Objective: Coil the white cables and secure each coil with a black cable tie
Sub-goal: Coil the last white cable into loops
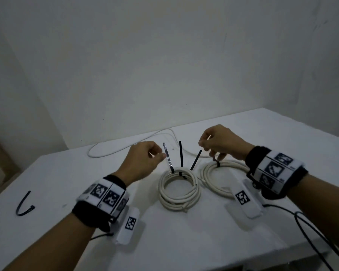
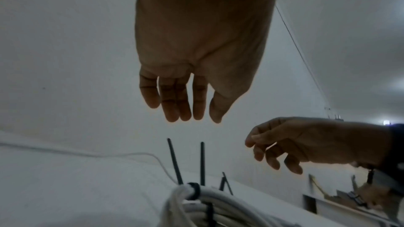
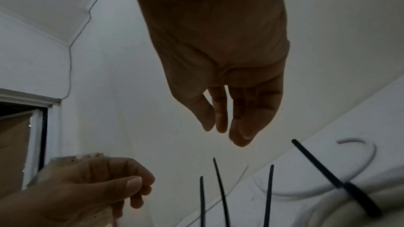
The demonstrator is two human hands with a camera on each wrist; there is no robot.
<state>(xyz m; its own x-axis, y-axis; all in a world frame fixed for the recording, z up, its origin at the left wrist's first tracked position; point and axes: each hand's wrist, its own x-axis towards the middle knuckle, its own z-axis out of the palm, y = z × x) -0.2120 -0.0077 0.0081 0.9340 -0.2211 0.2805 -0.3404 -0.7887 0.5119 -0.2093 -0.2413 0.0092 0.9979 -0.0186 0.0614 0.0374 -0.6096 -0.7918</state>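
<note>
2 white coils lie side by side at lower centre of the head view: the left coil (image 1: 179, 189) carries 3 black tie tails (image 1: 181, 156) standing upright, the right coil (image 1: 221, 176) 1 tie. Both hands hover just above them, holding nothing. The left hand (image 1: 143, 160), fingers loosely bent, is nearest the leftmost tail; the right hand (image 1: 221, 142) hangs over the right coil. A loose white cable (image 1: 129, 146) trails across the upper surface (image 1: 184, 241). No containers.

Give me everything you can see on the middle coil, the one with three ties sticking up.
The middle coil is several loops of off-white round cable lying flat on the white table, one cut end at its near side. Three black cable ties clamp its far edge, tails sticking up. Neither hand touches it; a second coil lies beside it.
</note>
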